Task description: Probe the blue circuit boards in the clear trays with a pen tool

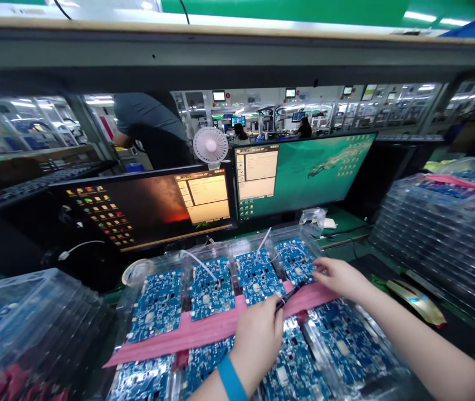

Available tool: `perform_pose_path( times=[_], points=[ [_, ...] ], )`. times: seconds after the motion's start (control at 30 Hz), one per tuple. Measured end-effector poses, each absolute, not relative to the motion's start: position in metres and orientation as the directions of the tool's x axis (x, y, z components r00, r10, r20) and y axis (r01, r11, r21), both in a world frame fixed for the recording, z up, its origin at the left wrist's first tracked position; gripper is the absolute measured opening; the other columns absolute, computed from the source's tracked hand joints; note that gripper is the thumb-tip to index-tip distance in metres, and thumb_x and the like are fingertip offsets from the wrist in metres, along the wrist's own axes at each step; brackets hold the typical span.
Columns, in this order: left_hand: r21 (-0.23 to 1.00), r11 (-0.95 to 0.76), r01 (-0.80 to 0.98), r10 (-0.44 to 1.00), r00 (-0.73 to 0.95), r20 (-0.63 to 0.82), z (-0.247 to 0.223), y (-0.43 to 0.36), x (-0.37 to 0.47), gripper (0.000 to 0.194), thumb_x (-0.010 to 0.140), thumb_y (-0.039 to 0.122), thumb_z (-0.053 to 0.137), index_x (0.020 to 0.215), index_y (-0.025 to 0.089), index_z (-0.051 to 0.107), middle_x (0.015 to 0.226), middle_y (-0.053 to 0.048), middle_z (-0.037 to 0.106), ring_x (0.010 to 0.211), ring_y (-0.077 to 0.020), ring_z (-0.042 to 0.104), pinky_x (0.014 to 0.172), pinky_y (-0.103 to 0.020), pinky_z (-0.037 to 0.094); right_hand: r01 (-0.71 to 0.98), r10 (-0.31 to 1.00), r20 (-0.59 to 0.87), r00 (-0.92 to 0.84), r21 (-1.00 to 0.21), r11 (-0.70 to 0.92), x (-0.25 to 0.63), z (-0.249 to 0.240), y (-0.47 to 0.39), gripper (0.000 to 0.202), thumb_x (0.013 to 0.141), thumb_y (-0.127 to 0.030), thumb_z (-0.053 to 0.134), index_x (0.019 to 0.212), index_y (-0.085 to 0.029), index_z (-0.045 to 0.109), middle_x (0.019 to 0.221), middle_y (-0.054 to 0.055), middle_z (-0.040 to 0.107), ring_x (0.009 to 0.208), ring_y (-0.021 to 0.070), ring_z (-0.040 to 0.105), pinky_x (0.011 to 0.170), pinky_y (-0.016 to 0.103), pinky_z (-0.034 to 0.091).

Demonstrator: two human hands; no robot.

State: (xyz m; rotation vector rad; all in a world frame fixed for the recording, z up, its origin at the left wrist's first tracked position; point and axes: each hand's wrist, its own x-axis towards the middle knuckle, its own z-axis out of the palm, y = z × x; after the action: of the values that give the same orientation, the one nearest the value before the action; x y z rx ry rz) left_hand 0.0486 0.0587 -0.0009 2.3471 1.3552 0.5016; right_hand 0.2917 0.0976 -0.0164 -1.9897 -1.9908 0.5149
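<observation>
My left hand, with a blue band at its wrist, is closed around a slim black pen-like tool. The tool's tip points up and right, over a pink strip. My right hand has its fingers pinched together at the right edge of the far-right blue circuit board; what is between them is too small to make out. Under both hands lies a clear plastic tray holding several blue boards in two rows. The pink strip runs across between the rows. Thin white cables rise from the back boards.
Two monitors stand behind the tray, with a small white fan between them. Stacked clear trays rise at right and left. A gold mouse lies right of my forearm. Beyond the bench is a person.
</observation>
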Motion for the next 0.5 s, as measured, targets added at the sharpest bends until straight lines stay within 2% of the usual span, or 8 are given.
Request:
perform_pose_path(
  times=[0.1, 0.27, 0.5],
  points=[
    [0.399, -0.461, 0.793, 0.880, 0.466, 0.092, -0.004, 0.063, 0.047, 0.023, 0.082, 0.021, 0.035, 0.094, 0.020, 0.055, 0.082, -0.005, 0.063, 0.074, -0.0221, 0.059, 0.062, -0.034, 0.045, 0.945, 0.995, 0.013, 0.094, -0.314, -0.086, 0.290, -0.030, 0.121, 0.024, 0.082, -0.024, 0.046, 0.100, -0.012, 0.057, 0.093, 0.009, 0.058, 0.088, 0.0233, 0.053, 0.074, 0.030, 0.041],
    [0.341, -0.462, 0.819, 0.883, 0.462, 0.088, -0.007, 0.061, 0.048, 0.024, 0.083, 0.020, 0.033, 0.094, 0.020, 0.054, 0.079, -0.004, 0.063, 0.071, -0.0200, 0.058, 0.059, -0.030, 0.044, 0.972, 0.986, 0.031, 0.161, -0.180, -0.153, 0.278, -0.036, 0.140, 0.018, 0.082, -0.027, 0.046, 0.087, -0.014, 0.057, 0.079, 0.008, 0.059, 0.076, 0.0244, 0.056, 0.063, 0.030, 0.040],
    [0.267, -0.477, 0.838, 0.875, 0.482, 0.049, -0.008, 0.063, 0.049, 0.022, 0.082, 0.020, 0.032, 0.093, 0.019, 0.052, 0.075, -0.004, 0.062, 0.065, -0.0196, 0.057, 0.053, -0.028, 0.041, 0.971, 0.976, 0.037, 0.214, -0.115, -0.209, 0.275, -0.038, 0.143, 0.016, 0.085, -0.023, 0.041, 0.079, -0.012, 0.052, 0.075, 0.009, 0.057, 0.071, 0.0233, 0.057, 0.059, 0.028, 0.038]
  ],
)
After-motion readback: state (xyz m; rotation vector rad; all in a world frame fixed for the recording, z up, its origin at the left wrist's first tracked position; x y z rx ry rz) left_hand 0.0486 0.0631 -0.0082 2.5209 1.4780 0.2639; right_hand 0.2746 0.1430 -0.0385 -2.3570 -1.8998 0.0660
